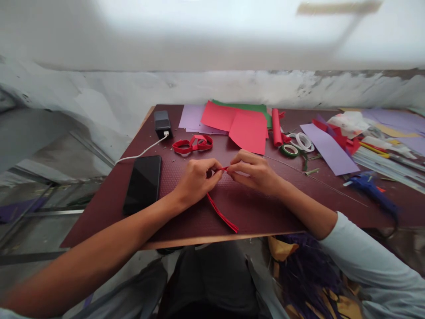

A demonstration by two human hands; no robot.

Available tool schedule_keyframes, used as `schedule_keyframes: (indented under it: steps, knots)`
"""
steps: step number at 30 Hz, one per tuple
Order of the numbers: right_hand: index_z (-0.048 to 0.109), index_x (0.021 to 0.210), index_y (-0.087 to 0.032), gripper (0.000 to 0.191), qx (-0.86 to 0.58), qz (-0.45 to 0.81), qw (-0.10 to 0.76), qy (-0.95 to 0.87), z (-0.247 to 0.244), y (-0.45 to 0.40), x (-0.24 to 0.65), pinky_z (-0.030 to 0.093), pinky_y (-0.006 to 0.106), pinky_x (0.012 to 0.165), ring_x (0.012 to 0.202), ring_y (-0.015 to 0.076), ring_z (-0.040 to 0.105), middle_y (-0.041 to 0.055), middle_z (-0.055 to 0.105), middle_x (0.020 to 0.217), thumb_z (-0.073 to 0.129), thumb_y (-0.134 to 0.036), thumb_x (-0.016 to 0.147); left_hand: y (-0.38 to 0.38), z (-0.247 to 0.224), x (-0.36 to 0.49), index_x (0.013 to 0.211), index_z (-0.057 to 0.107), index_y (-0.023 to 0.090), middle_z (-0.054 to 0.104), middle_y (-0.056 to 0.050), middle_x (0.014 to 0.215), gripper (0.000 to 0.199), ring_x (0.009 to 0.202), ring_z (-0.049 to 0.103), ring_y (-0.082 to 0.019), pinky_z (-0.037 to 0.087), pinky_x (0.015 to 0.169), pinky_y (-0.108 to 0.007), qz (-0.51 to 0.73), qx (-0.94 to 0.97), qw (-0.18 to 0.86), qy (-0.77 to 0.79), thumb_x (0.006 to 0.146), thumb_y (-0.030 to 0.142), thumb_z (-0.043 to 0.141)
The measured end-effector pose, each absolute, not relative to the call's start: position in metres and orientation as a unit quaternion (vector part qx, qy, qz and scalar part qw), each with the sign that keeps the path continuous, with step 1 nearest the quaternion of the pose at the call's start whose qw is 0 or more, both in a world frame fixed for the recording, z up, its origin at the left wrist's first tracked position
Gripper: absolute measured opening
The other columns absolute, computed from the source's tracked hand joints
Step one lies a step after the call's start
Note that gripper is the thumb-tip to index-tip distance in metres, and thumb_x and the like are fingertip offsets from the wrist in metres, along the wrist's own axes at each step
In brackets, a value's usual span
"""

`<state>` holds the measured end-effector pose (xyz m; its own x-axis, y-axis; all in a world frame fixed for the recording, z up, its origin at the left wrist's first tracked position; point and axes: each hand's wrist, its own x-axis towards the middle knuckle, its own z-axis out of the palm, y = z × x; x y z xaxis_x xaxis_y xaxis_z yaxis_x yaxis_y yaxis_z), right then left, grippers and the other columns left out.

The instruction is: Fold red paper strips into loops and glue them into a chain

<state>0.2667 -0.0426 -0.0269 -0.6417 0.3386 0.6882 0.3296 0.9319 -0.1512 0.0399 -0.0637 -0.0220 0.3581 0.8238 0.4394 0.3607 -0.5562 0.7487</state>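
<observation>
Over the dark red tabletop, my left hand [201,179] and my right hand [254,172] meet with fingertips pinched on a narrow red paper strip [222,215]. One short piece of it spans the gap between my fingers. Its long folded tail hangs below my left hand and reaches toward the front edge of the table. Both hands are closed; the strip's part inside my left fingers is hidden. Just behind my left hand lies a bundle of looped red paper strips [192,144]. Red paper sheets [249,130] lie beyond my right hand.
A black phone [142,185] and a power bank [162,123] with a white cable are at left. Green tape [289,151], a red paper roll [276,127], a lilac sheet [330,149], a thin wire [318,179] and a blue glue gun [373,191] lie at right.
</observation>
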Motion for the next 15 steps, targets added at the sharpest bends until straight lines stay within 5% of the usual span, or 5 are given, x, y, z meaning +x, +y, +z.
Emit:
schedule_keyframes:
  steps: [15]
  knots:
    - [0.07, 0.106, -0.023, 0.015, -0.176, -0.009, 0.406, -0.897, -0.03, -0.0441, 0.2682, 0.055, 0.028, 0.074, 0.085, 0.0147, 0.063, 0.0049, 0.064, 0.097, 0.063, -0.011, 0.101, -0.0677, -0.0265, 0.0451, 0.077, 0.071, 0.015, 0.067, 0.003, 0.065, 0.014, 0.057, 0.054, -0.009, 0.038, 0.058, -0.022, 0.447, 0.78, 0.235, 0.369, 0.088, 0.01, 0.067]
